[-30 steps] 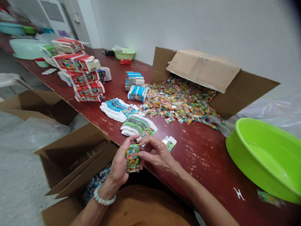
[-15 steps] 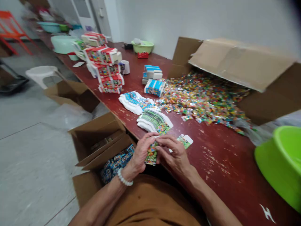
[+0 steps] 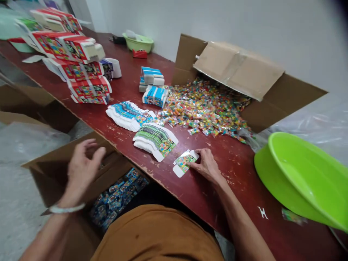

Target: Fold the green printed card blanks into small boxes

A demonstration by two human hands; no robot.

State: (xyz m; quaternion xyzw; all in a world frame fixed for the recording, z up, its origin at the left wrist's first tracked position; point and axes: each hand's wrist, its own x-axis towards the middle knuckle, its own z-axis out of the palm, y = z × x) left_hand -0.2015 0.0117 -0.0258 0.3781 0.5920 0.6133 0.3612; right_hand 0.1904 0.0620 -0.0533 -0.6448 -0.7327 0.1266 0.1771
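Observation:
My right hand (image 3: 208, 165) pinches the edge of a flat green candy carton (image 3: 185, 161) with white flaps, which lies on the red table. My left hand (image 3: 85, 163) hangs off the table's left edge, above an open cardboard box (image 3: 40, 174), fingers apart and nothing in them. Just beyond the carton, a fanned stack of green flat cartons (image 3: 154, 139) rests on the table. Behind it lies a similar fan of blue flat cartons (image 3: 130, 114). Many small blue packets (image 3: 119, 195) fill a box below the table edge.
Wrapped candies (image 3: 201, 108) spill from a tipped cardboard box (image 3: 239, 72) at the back. A bright green basin (image 3: 272, 181) stands at right. Bundled red cartons (image 3: 65, 45) are piled at far left, bundled blue cartons (image 3: 154, 96) mid-table. A pale green bowl (image 3: 138, 42) sits near the wall.
The small green box that was between both hands is out of sight. My left hand has swung left, off the table, and opened. My right hand has reached the flat green carton. The view has shifted right.

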